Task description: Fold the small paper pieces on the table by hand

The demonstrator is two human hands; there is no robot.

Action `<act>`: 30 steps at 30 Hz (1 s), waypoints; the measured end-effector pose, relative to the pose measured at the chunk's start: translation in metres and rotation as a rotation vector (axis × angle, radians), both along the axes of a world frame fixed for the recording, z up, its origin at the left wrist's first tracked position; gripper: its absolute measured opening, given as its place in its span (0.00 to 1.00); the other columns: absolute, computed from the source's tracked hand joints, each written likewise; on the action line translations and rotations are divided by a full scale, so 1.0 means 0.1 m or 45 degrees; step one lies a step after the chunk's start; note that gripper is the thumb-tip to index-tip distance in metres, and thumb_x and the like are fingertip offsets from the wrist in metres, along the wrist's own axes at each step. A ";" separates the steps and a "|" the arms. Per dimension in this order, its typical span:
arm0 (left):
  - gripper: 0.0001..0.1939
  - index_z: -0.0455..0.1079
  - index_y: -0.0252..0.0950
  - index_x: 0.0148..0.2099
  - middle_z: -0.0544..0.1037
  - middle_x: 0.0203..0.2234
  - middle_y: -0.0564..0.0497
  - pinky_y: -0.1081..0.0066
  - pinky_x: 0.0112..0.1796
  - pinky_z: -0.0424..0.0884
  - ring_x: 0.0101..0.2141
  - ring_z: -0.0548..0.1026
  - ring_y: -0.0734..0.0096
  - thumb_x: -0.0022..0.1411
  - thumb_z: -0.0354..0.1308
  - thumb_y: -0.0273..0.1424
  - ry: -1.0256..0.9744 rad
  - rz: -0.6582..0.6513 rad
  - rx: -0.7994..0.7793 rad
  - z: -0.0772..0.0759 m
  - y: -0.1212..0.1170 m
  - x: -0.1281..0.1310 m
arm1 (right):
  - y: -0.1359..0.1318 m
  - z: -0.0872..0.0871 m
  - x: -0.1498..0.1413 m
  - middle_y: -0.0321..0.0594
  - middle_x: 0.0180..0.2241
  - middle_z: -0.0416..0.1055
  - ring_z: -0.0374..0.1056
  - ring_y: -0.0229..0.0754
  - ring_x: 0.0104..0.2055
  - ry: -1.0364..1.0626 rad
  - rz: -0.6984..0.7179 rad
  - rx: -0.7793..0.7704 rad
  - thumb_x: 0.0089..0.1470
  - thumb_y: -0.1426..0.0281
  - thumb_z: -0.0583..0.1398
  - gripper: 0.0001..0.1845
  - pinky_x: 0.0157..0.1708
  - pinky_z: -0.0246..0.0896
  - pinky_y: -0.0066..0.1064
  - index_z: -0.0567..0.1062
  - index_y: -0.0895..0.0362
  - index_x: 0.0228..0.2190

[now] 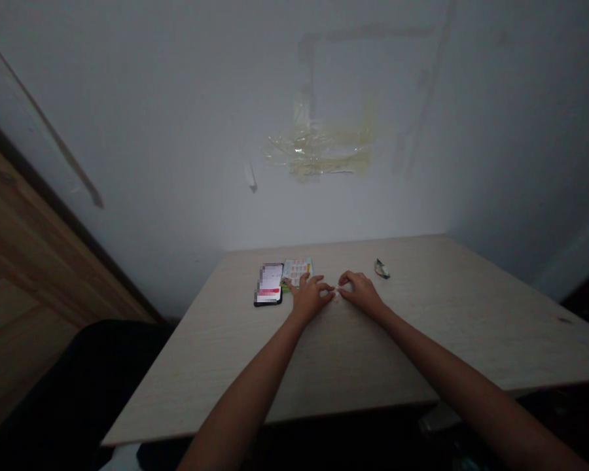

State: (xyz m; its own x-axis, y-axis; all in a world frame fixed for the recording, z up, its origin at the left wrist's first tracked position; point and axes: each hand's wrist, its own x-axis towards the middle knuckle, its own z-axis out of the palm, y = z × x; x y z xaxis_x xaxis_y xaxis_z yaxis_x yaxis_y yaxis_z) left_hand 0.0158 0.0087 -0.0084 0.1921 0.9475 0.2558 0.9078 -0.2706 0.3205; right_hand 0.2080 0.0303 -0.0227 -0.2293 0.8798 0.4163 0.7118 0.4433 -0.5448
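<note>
Just above the table, my left hand (311,297) and my right hand (362,292) face each other, nearly touching at the fingertips. Each pinches with thumb and forefinger at a small pale thing (338,294) between them, too small to make out in kind. The other fingers of my left hand spread over the lower edge of a printed card or packet (298,267) with rows of red marks, partly hidden by them. My right hand's remaining fingers are curled. Left of the card lies a phone (269,284) with its screen lit.
A crumpled small wrapper (381,269) lies on the pale wooden table (363,373), right of my hands. Behind the table stands a wall (186,131) with strips of clear tape (324,150). A dark chair-like shape (93,379) is at the left.
</note>
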 end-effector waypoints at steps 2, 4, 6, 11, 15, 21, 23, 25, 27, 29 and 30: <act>0.12 0.78 0.58 0.46 0.70 0.59 0.58 0.28 0.59 0.28 0.64 0.53 0.44 0.61 0.58 0.48 0.001 0.001 -0.003 0.00 -0.01 0.00 | 0.00 0.00 0.01 0.38 0.38 0.76 0.67 0.46 0.46 0.005 -0.002 -0.009 0.50 0.68 0.64 0.09 0.47 0.56 0.37 0.74 0.52 0.36; 0.12 0.78 0.57 0.46 0.70 0.59 0.58 0.29 0.59 0.28 0.64 0.53 0.45 0.61 0.59 0.48 -0.003 -0.001 0.004 0.00 -0.01 0.00 | 0.00 -0.01 0.01 0.38 0.38 0.76 0.67 0.46 0.46 0.015 0.010 -0.017 0.50 0.68 0.64 0.09 0.47 0.56 0.37 0.74 0.53 0.36; 0.12 0.78 0.57 0.46 0.71 0.59 0.58 0.29 0.59 0.28 0.64 0.53 0.46 0.61 0.59 0.48 -0.012 -0.008 0.014 -0.01 -0.01 0.00 | -0.01 -0.01 0.02 0.38 0.39 0.76 0.67 0.46 0.46 0.023 0.030 -0.021 0.51 0.68 0.63 0.09 0.47 0.56 0.36 0.74 0.53 0.37; 0.12 0.78 0.58 0.45 0.72 0.58 0.58 0.30 0.60 0.29 0.64 0.54 0.46 0.61 0.59 0.47 -0.020 -0.003 0.031 -0.03 0.01 0.00 | -0.03 0.00 0.01 0.39 0.39 0.75 0.67 0.46 0.47 -0.012 0.019 -0.009 0.51 0.66 0.63 0.10 0.48 0.57 0.37 0.74 0.54 0.38; 0.11 0.78 0.57 0.44 0.72 0.58 0.58 0.30 0.59 0.29 0.64 0.54 0.45 0.60 0.60 0.47 -0.039 -0.007 0.041 -0.04 0.03 0.00 | -0.04 0.01 0.00 0.39 0.42 0.75 0.66 0.47 0.49 -0.067 0.023 -0.010 0.51 0.66 0.63 0.12 0.50 0.56 0.38 0.74 0.53 0.39; 0.10 0.78 0.58 0.43 0.73 0.57 0.59 0.26 0.57 0.27 0.63 0.55 0.43 0.60 0.61 0.47 -0.057 -0.017 0.048 -0.06 0.05 -0.01 | -0.02 -0.02 0.02 0.39 0.44 0.75 0.65 0.49 0.51 -0.104 0.028 -0.041 0.49 0.65 0.64 0.16 0.51 0.55 0.40 0.73 0.52 0.42; 0.10 0.78 0.59 0.43 0.73 0.57 0.59 0.25 0.56 0.26 0.63 0.55 0.44 0.60 0.61 0.47 -0.056 -0.016 0.053 -0.06 0.05 -0.01 | -0.02 -0.03 0.03 0.39 0.45 0.74 0.65 0.49 0.51 -0.109 0.031 -0.043 0.49 0.64 0.65 0.17 0.51 0.54 0.40 0.73 0.52 0.42; 0.10 0.78 0.58 0.43 0.72 0.57 0.59 0.26 0.56 0.26 0.63 0.54 0.44 0.60 0.60 0.48 -0.054 -0.014 0.053 -0.06 0.05 -0.01 | -0.02 -0.04 0.04 0.40 0.46 0.74 0.64 0.49 0.52 -0.115 0.048 -0.045 0.49 0.64 0.65 0.17 0.52 0.54 0.41 0.73 0.52 0.43; 0.10 0.79 0.58 0.43 0.72 0.57 0.59 0.26 0.57 0.26 0.64 0.54 0.44 0.60 0.60 0.48 -0.051 -0.011 0.048 -0.06 0.05 -0.01 | -0.02 -0.04 0.06 0.40 0.46 0.74 0.64 0.49 0.52 -0.124 0.069 -0.049 0.49 0.63 0.65 0.18 0.53 0.54 0.41 0.73 0.52 0.43; 0.11 0.79 0.57 0.43 0.72 0.57 0.58 0.27 0.57 0.27 0.63 0.54 0.44 0.61 0.59 0.47 -0.051 -0.005 0.040 -0.06 0.05 -0.01 | -0.03 -0.04 0.07 0.41 0.47 0.73 0.64 0.49 0.53 -0.134 0.081 -0.051 0.49 0.63 0.65 0.19 0.53 0.54 0.42 0.72 0.53 0.44; 0.11 0.79 0.57 0.43 0.72 0.57 0.58 0.27 0.58 0.27 0.63 0.54 0.44 0.62 0.58 0.47 -0.052 -0.004 0.035 -0.06 0.05 -0.01 | -0.03 -0.03 0.07 0.41 0.47 0.73 0.64 0.49 0.53 -0.138 0.085 -0.051 0.48 0.62 0.66 0.20 0.53 0.54 0.42 0.72 0.53 0.44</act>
